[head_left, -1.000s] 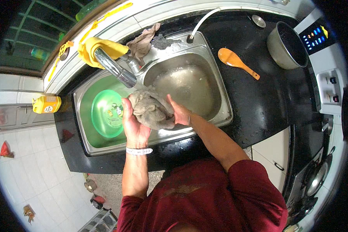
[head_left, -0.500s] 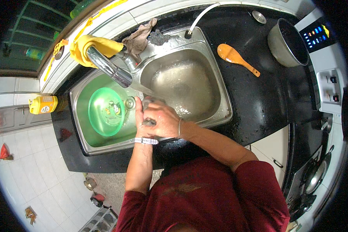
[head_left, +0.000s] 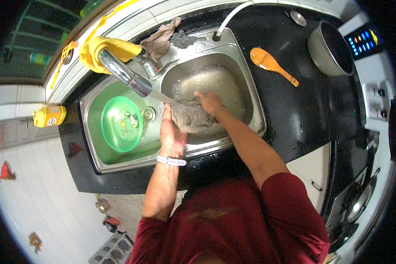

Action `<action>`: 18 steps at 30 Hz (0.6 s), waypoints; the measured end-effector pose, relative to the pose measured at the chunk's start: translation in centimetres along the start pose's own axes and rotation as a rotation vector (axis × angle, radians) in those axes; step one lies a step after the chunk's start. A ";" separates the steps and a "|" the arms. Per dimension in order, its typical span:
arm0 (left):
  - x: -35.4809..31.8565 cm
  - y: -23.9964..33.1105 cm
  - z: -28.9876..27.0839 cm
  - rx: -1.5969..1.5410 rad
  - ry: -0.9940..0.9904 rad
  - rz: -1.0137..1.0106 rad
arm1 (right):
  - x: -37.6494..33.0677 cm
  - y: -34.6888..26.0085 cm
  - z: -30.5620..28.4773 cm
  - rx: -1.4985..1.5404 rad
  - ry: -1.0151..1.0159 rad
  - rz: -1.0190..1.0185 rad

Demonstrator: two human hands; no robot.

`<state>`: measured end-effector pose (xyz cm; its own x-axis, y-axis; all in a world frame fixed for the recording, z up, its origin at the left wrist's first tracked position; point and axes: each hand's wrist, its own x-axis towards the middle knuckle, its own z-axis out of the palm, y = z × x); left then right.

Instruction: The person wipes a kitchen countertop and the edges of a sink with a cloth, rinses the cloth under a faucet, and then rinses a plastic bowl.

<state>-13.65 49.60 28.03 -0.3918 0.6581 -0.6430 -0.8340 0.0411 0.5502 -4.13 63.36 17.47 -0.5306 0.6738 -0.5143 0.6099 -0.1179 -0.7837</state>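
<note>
In my head view, the cloth (head_left: pixel 191 118) sits mid-frame over the basin (head_left: pixel 245 83), just below the tap (head_left: pixel 138 83). I see the left hand (head_left: pixel 172 138) loosely holding its left edge, thumb out, fingers hidden; the right hand (head_left: pixel 210 103) curls on its right edge. Likely rinsing; next calls for firm grips.

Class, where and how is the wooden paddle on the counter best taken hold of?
Probably by its narrow handle, from above and the person's side, with the right hand. The wooden paddle lies on the black counter, broad blade farther away, handle angled rightward and nearer the person, so the slim part seems easiest to close around.
</note>
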 end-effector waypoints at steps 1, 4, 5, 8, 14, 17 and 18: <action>0.1 0.4 -0.5 0.038 -0.020 0.016 | 0.7 1.1 -0.4 0.115 0.010 0.090; 0.8 0.4 -3.7 0.140 -0.003 -0.139 | -2.3 -1.0 -1.7 0.158 -0.076 -0.057; 0.7 -0.3 -4.0 0.161 -0.010 -0.193 | -3.9 -2.4 -2.0 0.127 -0.129 -0.178; 2.0 -1.0 -3.7 -0.002 -0.034 -0.293 | -6.4 -4.4 0.6 0.114 -0.165 -0.727; 2.5 -1.5 -5.0 -0.162 -0.099 -0.227 | -13.2 -11.2 2.8 -0.212 -0.014 -0.932; 2.0 -2.2 -4.0 -0.145 -0.035 -0.162 | -10.1 -10.6 4.9 -0.253 0.168 -0.784; 1.7 -2.4 -3.6 -0.142 -0.016 -0.141 | -9.3 -9.6 4.5 -0.547 0.371 -1.042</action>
<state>-13.70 47.89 23.67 -0.2618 0.6652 -0.6992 -0.9270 0.0281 0.3739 -7.76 54.94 28.18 -0.7660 0.4405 0.4682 0.2099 0.8598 -0.4656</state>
